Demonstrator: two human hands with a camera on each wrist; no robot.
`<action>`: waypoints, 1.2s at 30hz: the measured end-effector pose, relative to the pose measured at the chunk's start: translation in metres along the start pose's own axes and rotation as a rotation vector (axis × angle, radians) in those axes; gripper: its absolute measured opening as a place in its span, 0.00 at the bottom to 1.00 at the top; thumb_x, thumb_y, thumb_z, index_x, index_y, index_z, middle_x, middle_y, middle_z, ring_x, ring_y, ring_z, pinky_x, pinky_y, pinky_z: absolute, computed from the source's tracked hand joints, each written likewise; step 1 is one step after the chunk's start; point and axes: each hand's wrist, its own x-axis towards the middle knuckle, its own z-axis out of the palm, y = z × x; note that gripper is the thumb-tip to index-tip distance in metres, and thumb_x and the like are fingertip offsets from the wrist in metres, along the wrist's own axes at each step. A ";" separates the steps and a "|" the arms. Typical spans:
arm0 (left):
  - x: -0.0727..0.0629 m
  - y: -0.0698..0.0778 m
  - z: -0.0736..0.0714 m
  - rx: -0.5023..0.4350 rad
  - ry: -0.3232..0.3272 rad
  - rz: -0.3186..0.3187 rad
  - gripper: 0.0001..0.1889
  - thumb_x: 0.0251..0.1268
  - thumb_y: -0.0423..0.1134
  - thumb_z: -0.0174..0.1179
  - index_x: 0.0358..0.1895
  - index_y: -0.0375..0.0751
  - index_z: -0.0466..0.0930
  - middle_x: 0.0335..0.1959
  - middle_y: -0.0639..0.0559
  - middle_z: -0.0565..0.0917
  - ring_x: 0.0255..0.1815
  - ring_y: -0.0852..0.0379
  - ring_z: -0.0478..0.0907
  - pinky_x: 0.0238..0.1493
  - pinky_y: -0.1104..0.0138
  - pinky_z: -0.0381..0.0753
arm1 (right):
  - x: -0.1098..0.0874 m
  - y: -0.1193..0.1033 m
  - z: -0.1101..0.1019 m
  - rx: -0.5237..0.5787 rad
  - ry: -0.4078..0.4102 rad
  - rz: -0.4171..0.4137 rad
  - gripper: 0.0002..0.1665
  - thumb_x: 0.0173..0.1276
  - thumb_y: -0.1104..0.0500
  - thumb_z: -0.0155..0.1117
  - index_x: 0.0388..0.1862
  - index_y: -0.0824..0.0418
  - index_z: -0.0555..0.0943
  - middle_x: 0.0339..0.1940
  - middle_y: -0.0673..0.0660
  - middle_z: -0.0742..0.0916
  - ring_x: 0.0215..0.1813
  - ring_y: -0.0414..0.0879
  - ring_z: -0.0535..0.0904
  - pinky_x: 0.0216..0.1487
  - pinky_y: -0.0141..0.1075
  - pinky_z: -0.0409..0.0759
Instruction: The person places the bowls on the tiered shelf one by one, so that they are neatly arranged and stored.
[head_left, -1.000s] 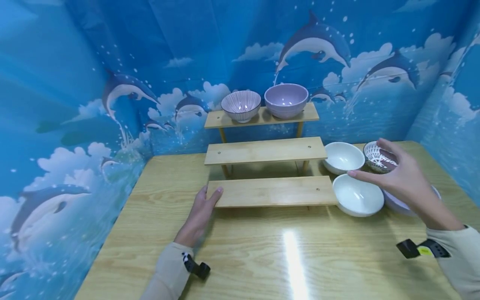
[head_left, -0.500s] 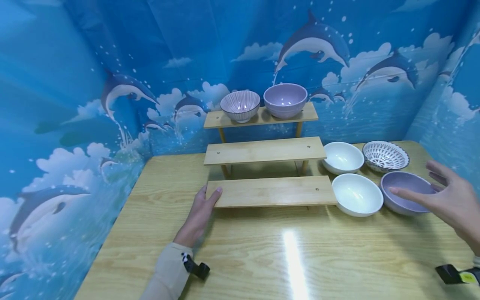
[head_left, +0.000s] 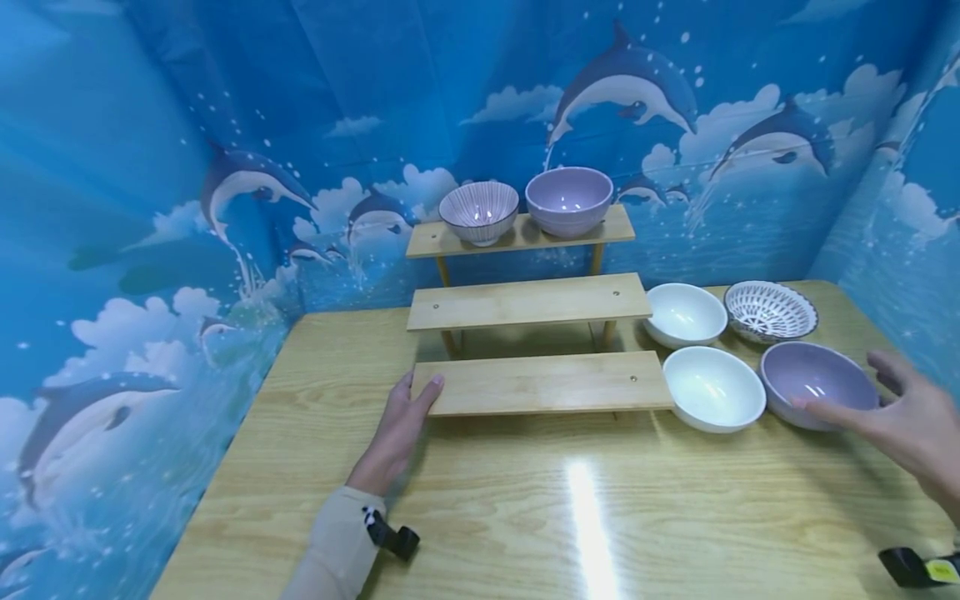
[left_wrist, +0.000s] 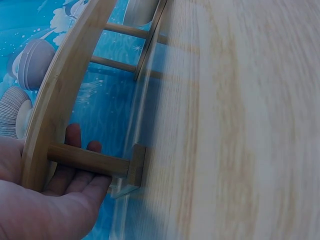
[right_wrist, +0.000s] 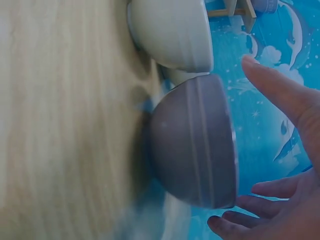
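My left hand grips the left end of the lowest board of a three-tier wooden display shelf. In the left wrist view its fingers pass under the board beside a short wooden leg. At the right, my right hand hovers by a purple bowl on the table, thumb and fingers spread apart. The right wrist view has the hand just above this purple bowl's rim, thumb on one side and fingertips near the other.
Two white bowls stand between the shelf and the purple bowl. Behind sits a black-and-white patterned bowl. On the top tier are a striped bowl and another purple bowl. A dolphin-printed backdrop surrounds the table.
My right hand has moved from over the patterned bowl toward the right and nearer, down to the purple bowl on the table. My left hand keeps its hold on the shelf.
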 end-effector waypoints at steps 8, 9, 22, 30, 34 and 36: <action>0.000 -0.001 -0.001 0.011 -0.005 0.000 0.50 0.73 0.65 0.53 0.82 0.39 0.39 0.83 0.39 0.44 0.82 0.41 0.41 0.80 0.46 0.44 | 0.004 0.014 0.006 -0.040 0.003 -0.011 0.71 0.58 0.47 0.80 0.81 0.72 0.41 0.74 0.84 0.57 0.64 0.78 0.62 0.35 0.22 0.64; 0.000 -0.001 -0.001 0.012 -0.004 -0.002 0.50 0.73 0.65 0.53 0.82 0.39 0.39 0.83 0.39 0.43 0.82 0.41 0.40 0.80 0.46 0.44 | 0.005 0.015 0.007 -0.037 0.000 -0.010 0.72 0.57 0.47 0.81 0.81 0.73 0.42 0.74 0.85 0.58 0.62 0.77 0.62 0.33 0.23 0.64; 0.000 -0.001 -0.001 0.007 -0.003 0.008 0.48 0.73 0.63 0.53 0.82 0.40 0.42 0.82 0.39 0.49 0.82 0.40 0.46 0.79 0.45 0.49 | 0.008 0.021 0.017 -0.022 0.017 -0.005 0.73 0.55 0.47 0.82 0.82 0.70 0.42 0.72 0.84 0.61 0.59 0.72 0.63 0.34 0.24 0.61; 0.000 -0.001 0.000 0.008 0.001 0.004 0.48 0.73 0.63 0.53 0.82 0.39 0.42 0.82 0.39 0.49 0.82 0.41 0.45 0.79 0.45 0.48 | 0.008 0.020 0.015 -0.002 0.011 0.013 0.72 0.56 0.48 0.82 0.81 0.73 0.42 0.70 0.85 0.60 0.57 0.73 0.64 0.31 0.23 0.61; -0.001 -0.001 -0.001 0.006 -0.002 0.003 0.48 0.73 0.64 0.53 0.82 0.40 0.42 0.82 0.39 0.49 0.82 0.40 0.46 0.79 0.45 0.49 | 0.008 0.017 0.011 0.008 0.027 0.016 0.72 0.55 0.49 0.82 0.80 0.74 0.44 0.69 0.85 0.62 0.54 0.71 0.65 0.27 0.21 0.63; -0.001 -0.001 -0.001 0.006 -0.003 0.002 0.49 0.73 0.64 0.53 0.82 0.40 0.41 0.82 0.39 0.48 0.82 0.41 0.45 0.79 0.45 0.49 | 0.009 0.015 0.008 0.014 0.040 0.017 0.71 0.54 0.49 0.83 0.80 0.74 0.45 0.69 0.85 0.63 0.52 0.69 0.66 0.26 0.20 0.65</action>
